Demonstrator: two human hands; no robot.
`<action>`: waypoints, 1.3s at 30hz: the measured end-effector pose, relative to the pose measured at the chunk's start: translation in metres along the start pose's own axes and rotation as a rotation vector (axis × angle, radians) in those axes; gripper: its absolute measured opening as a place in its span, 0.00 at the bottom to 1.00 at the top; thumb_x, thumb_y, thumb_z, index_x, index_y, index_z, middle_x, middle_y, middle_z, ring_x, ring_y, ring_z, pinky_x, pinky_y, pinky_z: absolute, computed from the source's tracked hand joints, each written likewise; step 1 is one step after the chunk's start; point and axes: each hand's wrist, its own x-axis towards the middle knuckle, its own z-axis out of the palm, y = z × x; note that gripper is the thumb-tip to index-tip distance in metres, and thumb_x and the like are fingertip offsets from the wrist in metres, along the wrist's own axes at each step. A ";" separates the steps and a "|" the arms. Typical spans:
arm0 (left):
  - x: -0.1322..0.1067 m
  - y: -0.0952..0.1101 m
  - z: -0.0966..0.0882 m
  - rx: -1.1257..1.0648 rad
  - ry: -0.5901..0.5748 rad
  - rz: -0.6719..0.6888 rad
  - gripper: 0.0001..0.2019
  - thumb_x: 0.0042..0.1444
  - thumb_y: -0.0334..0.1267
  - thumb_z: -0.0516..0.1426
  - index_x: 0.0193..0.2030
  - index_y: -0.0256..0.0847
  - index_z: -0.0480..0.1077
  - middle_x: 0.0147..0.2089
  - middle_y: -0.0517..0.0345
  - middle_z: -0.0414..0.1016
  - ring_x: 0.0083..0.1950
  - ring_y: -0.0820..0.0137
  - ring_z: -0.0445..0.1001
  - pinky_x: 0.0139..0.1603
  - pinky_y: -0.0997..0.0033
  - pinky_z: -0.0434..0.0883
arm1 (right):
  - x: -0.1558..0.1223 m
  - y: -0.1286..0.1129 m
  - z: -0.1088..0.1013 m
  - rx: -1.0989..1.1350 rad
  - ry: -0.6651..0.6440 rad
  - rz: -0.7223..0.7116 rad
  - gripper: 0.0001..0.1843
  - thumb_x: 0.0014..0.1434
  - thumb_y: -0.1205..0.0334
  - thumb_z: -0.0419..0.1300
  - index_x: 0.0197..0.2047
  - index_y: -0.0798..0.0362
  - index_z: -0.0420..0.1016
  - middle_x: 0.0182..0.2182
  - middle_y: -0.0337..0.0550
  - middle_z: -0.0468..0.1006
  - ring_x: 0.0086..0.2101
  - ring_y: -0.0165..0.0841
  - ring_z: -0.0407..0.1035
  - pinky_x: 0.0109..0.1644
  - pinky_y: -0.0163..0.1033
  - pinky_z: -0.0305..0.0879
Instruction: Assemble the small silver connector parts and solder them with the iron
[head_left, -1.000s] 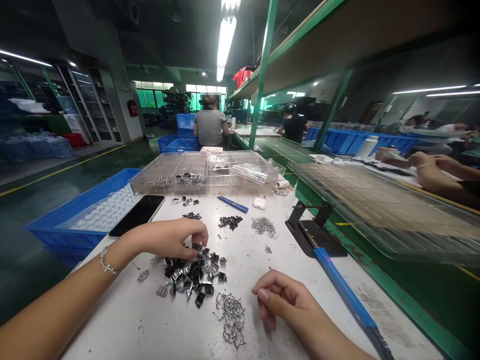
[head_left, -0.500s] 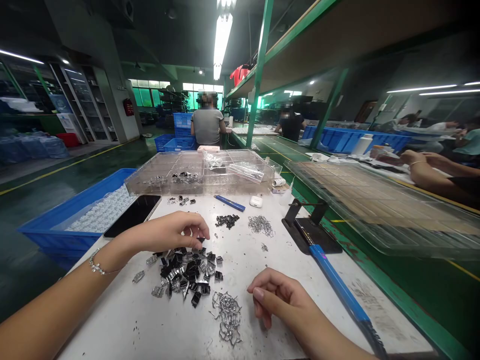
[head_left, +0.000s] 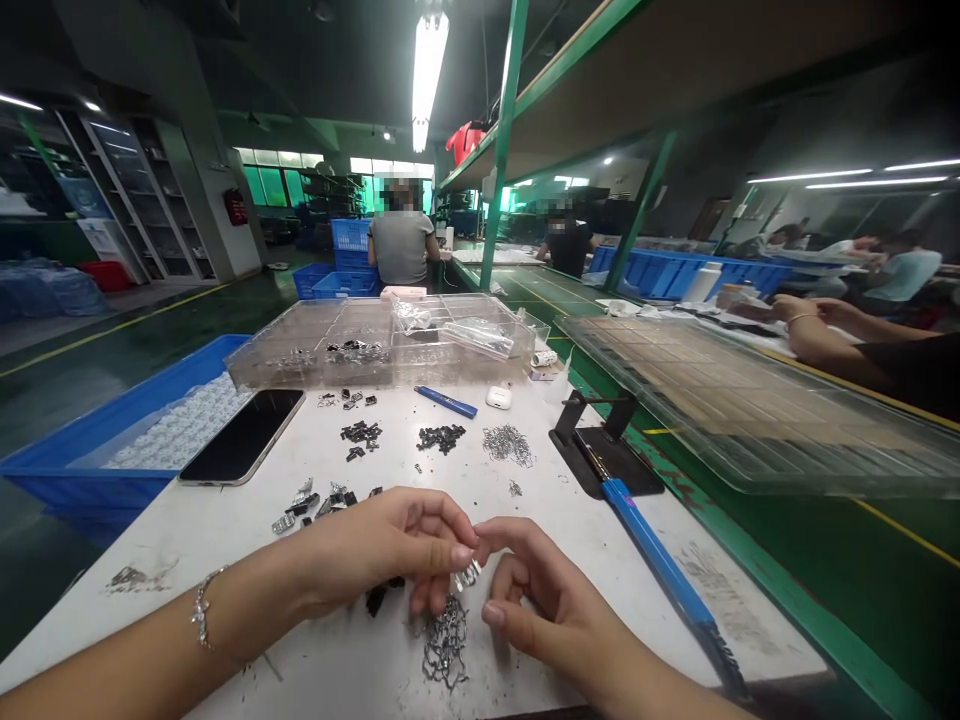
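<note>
- left hand (head_left: 394,550): pinched on 1 shiny metal piece (head_left: 469,574), over counter (head_left: 360,690), near 1 silver wire pile (head_left: 445,645)
- right hand (head_left: 559,605): beside left, thumb and index apart
- 2 black-part piles (head_left: 441,438), 1 phone (head_left: 244,438), 1 blue-handled tool (head_left: 660,555)
- tray (head_left: 330,372) front markings: unreadable
</note>
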 end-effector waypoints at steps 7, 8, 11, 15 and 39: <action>0.007 -0.013 0.009 -0.031 0.020 0.013 0.15 0.48 0.42 0.65 0.34 0.40 0.63 0.17 0.66 0.67 0.17 0.77 0.63 0.17 0.80 0.54 | 0.000 -0.004 0.003 0.006 0.001 0.063 0.18 0.50 0.56 0.68 0.38 0.54 0.67 0.24 0.33 0.64 0.26 0.25 0.57 0.30 0.32 0.54; 0.007 -0.014 0.010 -0.023 0.018 0.011 0.16 0.48 0.43 0.65 0.34 0.40 0.62 0.17 0.66 0.67 0.17 0.77 0.63 0.17 0.80 0.54 | 0.000 -0.004 0.003 -0.001 0.001 0.067 0.17 0.50 0.56 0.68 0.39 0.54 0.69 0.24 0.33 0.64 0.26 0.25 0.57 0.30 0.32 0.53; 0.006 -0.013 0.012 0.004 0.010 -0.003 0.16 0.48 0.44 0.64 0.34 0.40 0.62 0.16 0.67 0.66 0.16 0.78 0.62 0.16 0.80 0.52 | 0.000 -0.005 0.003 -0.037 -0.009 0.078 0.15 0.51 0.56 0.68 0.38 0.54 0.71 0.22 0.32 0.62 0.25 0.25 0.56 0.29 0.33 0.52; 0.003 -0.004 0.010 0.155 0.023 -0.004 0.15 0.51 0.48 0.61 0.35 0.40 0.65 0.19 0.65 0.69 0.17 0.78 0.62 0.17 0.79 0.53 | 0.000 -0.005 0.001 -0.030 0.006 0.045 0.14 0.50 0.57 0.68 0.35 0.53 0.69 0.25 0.35 0.67 0.26 0.26 0.60 0.30 0.33 0.56; -0.005 0.022 -0.124 1.323 0.635 -0.003 0.12 0.53 0.46 0.53 0.32 0.42 0.74 0.40 0.51 0.76 0.43 0.57 0.71 0.39 0.64 0.66 | 0.006 -0.005 -0.005 0.049 0.123 0.129 0.19 0.57 0.48 0.58 0.44 0.53 0.72 0.24 0.37 0.67 0.25 0.29 0.63 0.33 0.37 0.58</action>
